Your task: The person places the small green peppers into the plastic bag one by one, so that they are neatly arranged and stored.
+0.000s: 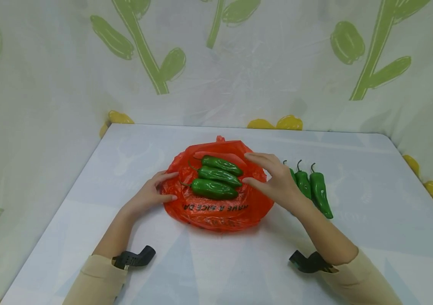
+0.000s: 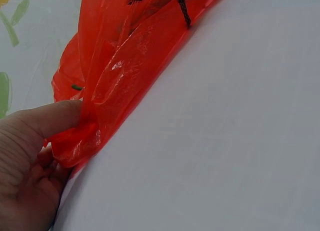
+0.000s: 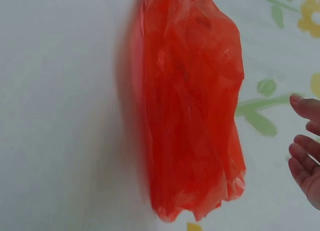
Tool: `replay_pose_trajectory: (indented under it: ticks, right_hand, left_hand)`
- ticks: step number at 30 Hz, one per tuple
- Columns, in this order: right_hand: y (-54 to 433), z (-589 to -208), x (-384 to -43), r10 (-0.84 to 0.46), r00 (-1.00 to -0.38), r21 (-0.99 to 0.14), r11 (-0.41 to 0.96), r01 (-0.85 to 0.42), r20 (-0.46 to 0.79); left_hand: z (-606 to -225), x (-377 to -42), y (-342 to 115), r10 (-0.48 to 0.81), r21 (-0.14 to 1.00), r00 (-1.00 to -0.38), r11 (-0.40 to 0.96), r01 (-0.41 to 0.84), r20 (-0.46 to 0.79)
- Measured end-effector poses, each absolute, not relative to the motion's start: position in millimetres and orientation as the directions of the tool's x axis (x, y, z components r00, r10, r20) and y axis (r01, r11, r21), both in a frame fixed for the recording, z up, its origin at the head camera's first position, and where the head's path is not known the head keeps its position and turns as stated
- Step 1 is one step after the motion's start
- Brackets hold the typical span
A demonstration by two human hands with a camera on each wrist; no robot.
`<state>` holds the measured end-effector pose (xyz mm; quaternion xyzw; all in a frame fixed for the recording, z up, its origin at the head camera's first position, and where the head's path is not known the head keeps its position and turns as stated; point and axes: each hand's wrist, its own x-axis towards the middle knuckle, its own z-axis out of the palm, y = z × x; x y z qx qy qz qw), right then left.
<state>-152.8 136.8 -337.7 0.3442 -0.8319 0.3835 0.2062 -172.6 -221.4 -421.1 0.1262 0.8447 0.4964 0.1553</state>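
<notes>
A red plastic bag (image 1: 216,218) with black printing sits on the table, its mouth spread wide. Three green peppers (image 1: 214,189) lie side by side in it, stems to the left. My left hand (image 1: 149,192) holds the bag's left edge; in the left wrist view its thumb (image 2: 57,118) meets the red film and other fingers curl below. Above the bag's right side hovers my right hand (image 1: 277,184), fingers spread and holding nothing. In the right wrist view that hand appears at the right edge, apart from the bag (image 3: 195,111).
To the right of the bag, more green peppers (image 1: 320,192) lie in a row on the white table (image 1: 373,212), partly behind my right hand and forearm. A pale cloth (image 1: 262,76) with green and yellow plant prints surrounds the table's back and sides.
</notes>
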Motion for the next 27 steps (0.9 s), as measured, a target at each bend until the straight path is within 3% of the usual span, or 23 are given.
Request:
replay_pose_trajectory:
  ticks: [8, 27]
  right_hand:
    - [157, -331, -148, -0.363, -0.741, -0.506, 0.556, -0.659, 0.565]
    - [202, -338, -139, -0.238, -0.794, -0.532, 0.632, -0.564, 0.559]
  left_hand:
    - [-422, -173, -222, 0.363, 0.876, -0.921, 0.479, 0.052, -0.143]
    - [-422, -173, -222, 0.368, 0.88, -0.919, 0.472, 0.055, -0.14]
